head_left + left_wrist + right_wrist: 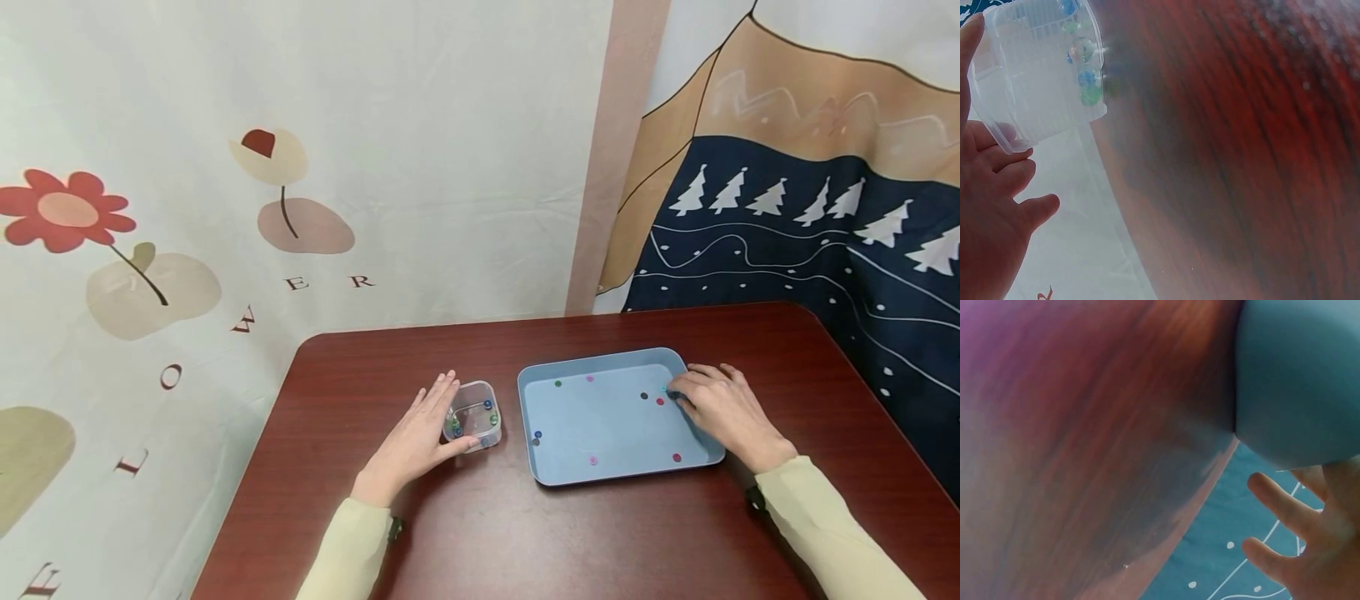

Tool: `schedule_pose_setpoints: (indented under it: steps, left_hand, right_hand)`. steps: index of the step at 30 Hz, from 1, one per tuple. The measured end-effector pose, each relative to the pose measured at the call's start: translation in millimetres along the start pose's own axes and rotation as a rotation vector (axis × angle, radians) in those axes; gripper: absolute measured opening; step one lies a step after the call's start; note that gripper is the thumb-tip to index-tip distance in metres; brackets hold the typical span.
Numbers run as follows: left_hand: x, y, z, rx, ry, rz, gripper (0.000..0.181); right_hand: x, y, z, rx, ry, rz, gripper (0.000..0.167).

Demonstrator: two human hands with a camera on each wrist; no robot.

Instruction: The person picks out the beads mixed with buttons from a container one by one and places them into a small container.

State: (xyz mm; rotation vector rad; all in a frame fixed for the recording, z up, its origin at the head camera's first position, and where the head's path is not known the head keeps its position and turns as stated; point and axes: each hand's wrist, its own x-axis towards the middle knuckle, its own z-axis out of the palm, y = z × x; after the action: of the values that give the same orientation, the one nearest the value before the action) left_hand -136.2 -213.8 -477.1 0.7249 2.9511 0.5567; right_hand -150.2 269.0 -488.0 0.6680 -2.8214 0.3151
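Observation:
On the table my left hand (416, 437) holds a small clear plastic box (483, 392), thumb along its near side and fingers along its left. Blue and green glass marbles (1088, 78) lie inside the box. To the right, my right hand (723, 412) reaches over the right end of a light blue tray (600, 433), fingertips bent down to its floor. By them is a light blue bit (664, 390); a dark blue patch shows under the fingertips, and whether they pinch it is unclear. In the right wrist view, the tray wall (1300, 394) hides the thumb and fingertips.
Several small round pieces lie scattered in the tray, among them a green one (558, 383), a red one (660, 402) and a blue one (537, 434). The reddish-brown table (480, 533) ends at a printed cloth backdrop (450, 167).

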Motion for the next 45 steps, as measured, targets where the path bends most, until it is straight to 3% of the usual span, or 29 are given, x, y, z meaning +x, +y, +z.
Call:
schedule_pose_setpoints:
  steps: [20, 36, 45]
  left_hand:
    - [0.3, -0.5, 0.2, 0.004, 0.004, 0.014, 0.101]
    - [-0.2, -1.0, 0.9, 0.003, 0.007, 0.014, 0.101]
    - [-0.3, 0.2, -0.2, -0.011, 0.006, 0.013, 0.1]
  right_hand:
    - [3.1, -1.0, 0.1, 0.014, -0.019, 0.028, 0.02]
    - [-3.9, -6.5, -13.6, 0.03, 0.165, -0.013, 0.025]
    - [-6.0, -14.7, -23.2, 0.041, 0.204, -0.025, 0.028]
